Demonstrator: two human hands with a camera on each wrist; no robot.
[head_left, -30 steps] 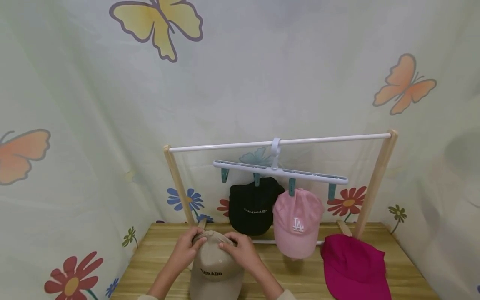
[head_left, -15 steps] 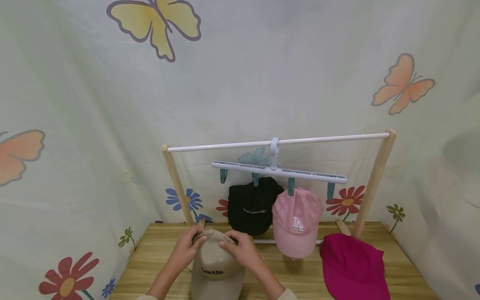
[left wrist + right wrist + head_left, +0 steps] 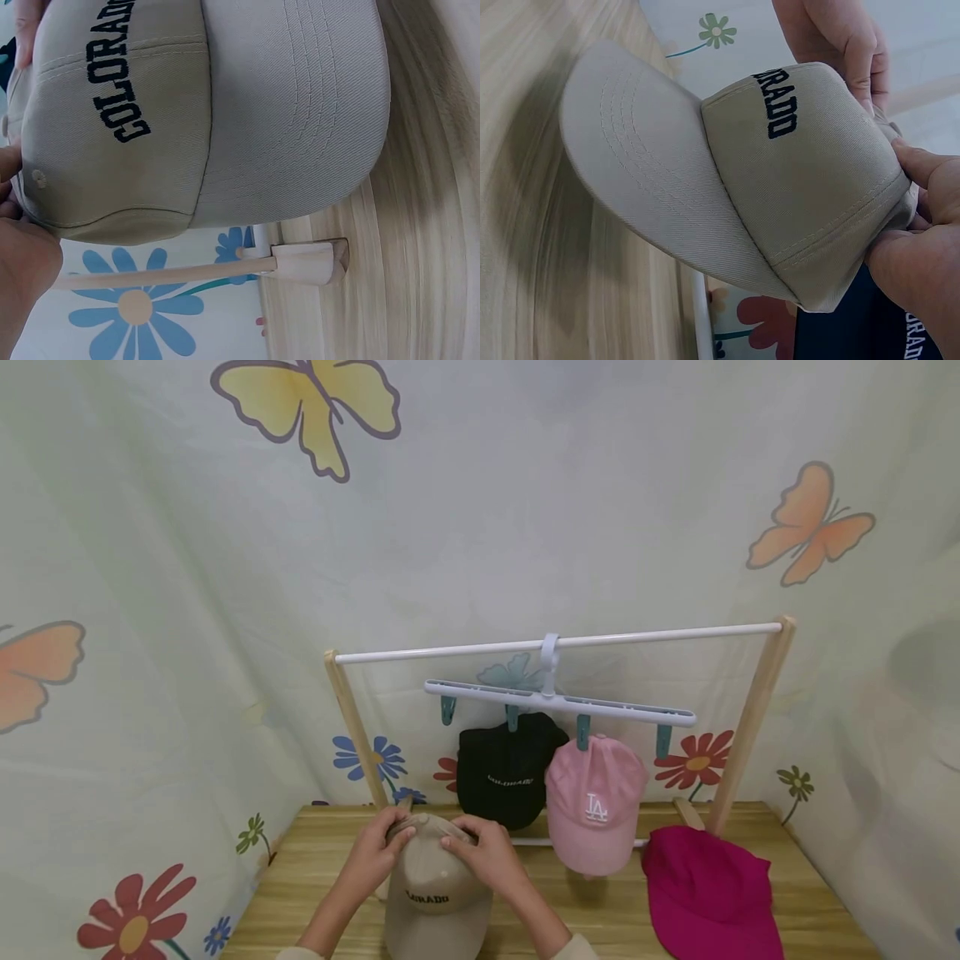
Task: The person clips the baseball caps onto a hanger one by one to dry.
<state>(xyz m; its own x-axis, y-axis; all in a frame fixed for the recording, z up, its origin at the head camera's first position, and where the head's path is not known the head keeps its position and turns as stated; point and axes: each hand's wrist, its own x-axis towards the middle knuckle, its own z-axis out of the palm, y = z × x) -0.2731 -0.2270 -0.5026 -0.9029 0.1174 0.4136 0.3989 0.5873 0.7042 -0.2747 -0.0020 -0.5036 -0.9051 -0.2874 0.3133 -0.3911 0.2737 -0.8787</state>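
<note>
Both hands hold a beige baseball cap by the top of its crown, brim pointing down. Dark COLORADO lettering runs across its front. On one side of the crown my left hand pinches the fabric, thumb in front and fingers behind. Opposite it, my right hand pinches the other side in the same way; in the right wrist view its thumb presses on the crown. Behind, a black cap and a pink LA cap hang from green clips on a white hanger.
The hanger hooks over the white rod of a wooden-legged rack. Its outer clips hold nothing. A magenta cap lies at the right on the wooden table. A curtain with butterflies and flowers surrounds the table.
The beige cap and both hands have shifted very slightly right and up in the head view. Both grips stay the same, and the hanging caps have hardly moved.
</note>
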